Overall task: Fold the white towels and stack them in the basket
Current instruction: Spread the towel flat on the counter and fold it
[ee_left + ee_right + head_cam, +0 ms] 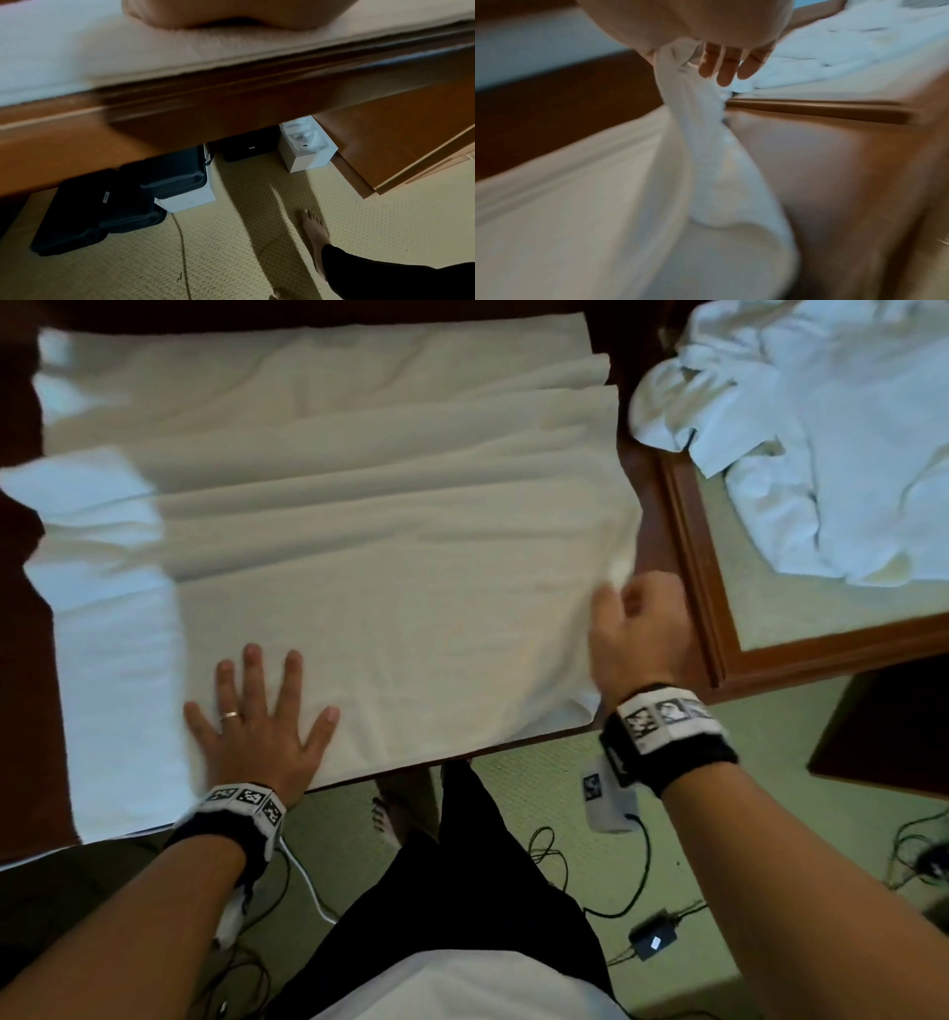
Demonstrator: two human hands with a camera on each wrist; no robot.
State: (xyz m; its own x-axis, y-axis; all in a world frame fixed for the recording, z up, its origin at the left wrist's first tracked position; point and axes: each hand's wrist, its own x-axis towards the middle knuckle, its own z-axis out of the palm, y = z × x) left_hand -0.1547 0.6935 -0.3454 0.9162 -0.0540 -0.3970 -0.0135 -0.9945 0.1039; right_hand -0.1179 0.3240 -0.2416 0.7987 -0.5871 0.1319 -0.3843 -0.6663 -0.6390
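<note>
The left hand [259,737] pressed spread fingers on the large white terry towel [359,531]; the right hand [637,634] pinched its right edge.

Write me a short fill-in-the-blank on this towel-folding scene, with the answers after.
1. The left hand lies ___ on the spread towel, fingers splayed.
2. The right hand pinches the towel's ___ edge.
3. The crumpled towels lie on the ___ table.
4. A ring sits on the ___ hand.

Answers: flat; right; right-hand; left
</note>
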